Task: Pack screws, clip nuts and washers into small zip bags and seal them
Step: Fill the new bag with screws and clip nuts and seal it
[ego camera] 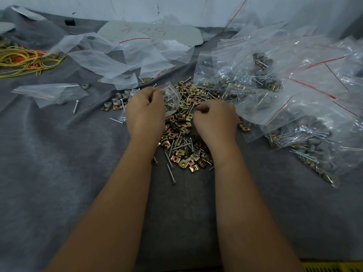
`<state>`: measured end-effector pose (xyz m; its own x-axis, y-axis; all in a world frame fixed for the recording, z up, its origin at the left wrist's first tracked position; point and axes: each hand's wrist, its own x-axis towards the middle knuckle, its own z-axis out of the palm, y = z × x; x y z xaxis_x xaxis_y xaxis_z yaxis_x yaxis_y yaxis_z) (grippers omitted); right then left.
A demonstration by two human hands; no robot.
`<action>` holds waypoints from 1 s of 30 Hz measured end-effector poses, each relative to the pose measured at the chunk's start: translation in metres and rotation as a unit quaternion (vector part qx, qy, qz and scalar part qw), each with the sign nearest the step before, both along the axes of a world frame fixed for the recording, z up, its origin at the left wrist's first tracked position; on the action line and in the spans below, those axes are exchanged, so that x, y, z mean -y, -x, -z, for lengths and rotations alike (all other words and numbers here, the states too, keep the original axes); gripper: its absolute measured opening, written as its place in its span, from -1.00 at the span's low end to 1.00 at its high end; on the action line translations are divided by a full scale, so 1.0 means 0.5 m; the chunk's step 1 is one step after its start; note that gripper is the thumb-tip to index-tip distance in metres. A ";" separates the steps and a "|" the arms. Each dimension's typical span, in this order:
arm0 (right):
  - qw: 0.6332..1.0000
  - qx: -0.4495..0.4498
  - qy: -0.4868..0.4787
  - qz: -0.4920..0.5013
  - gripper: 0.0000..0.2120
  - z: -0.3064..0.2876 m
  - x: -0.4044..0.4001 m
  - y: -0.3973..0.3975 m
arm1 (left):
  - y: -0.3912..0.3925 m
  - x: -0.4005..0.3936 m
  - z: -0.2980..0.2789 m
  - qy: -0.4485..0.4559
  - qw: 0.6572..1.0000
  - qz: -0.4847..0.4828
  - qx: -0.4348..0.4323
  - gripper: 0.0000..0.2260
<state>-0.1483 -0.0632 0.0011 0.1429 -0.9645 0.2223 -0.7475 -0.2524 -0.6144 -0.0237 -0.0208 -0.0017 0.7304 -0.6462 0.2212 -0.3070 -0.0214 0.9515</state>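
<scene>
My left hand [146,108] grips a small clear zip bag [171,99] by its red-lined mouth; the bag holds screws and clip nuts. To its right, my right hand [215,119] is curled over the loose pile, fingertips pinched together on small parts that I cannot make out. Brass-coloured clip nuts [184,158] and silver screws [170,169] lie spread on the grey cloth [59,173] between and below both hands. Grey round washers [117,101] sit just left of my left hand.
A heap of filled zip bags [284,91] covers the right side. Empty zip bags [110,55] lie at the back and one more [49,93] at the left. Yellow and orange ties [25,59] lie far left. A white wall runs behind.
</scene>
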 end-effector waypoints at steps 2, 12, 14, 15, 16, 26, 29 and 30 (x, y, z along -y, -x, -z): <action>0.999 -0.043 -0.008 -0.023 -0.75 0.003 0.000 -0.004 | 0.001 -0.001 0.000 -0.002 1.000 0.000 0.005 -0.73; 0.990 0.136 -0.025 -0.025 -0.93 0.005 0.006 -0.006 | 0.003 -0.001 -0.001 -0.013 1.000 0.004 0.016 -0.71; 0.983 0.179 -0.022 -0.022 -0.93 0.003 0.006 -0.004 | 0.001 -0.001 0.001 -0.017 1.000 0.009 0.013 -0.75; 0.981 0.191 -0.023 -0.022 -0.93 0.002 0.006 -0.003 | 0.000 0.000 0.002 -0.018 1.000 0.012 0.013 -0.77; 0.979 0.199 -0.026 -0.026 -0.92 0.002 0.007 -0.003 | -0.001 0.002 0.005 -0.016 1.000 0.015 0.019 -0.78; 0.953 0.295 -0.013 -0.061 -0.83 -0.014 -0.004 -0.008 | -0.001 0.007 0.018 -0.002 0.989 0.071 0.129 -0.71; 0.944 0.321 0.032 -0.076 -0.83 -0.019 -0.011 -0.015 | 0.000 0.009 0.016 -0.004 0.993 0.061 0.099 -0.77; 0.944 0.313 0.047 -0.088 -0.84 -0.019 -0.013 -0.020 | 0.001 0.008 0.014 -0.004 0.994 0.063 0.092 -0.80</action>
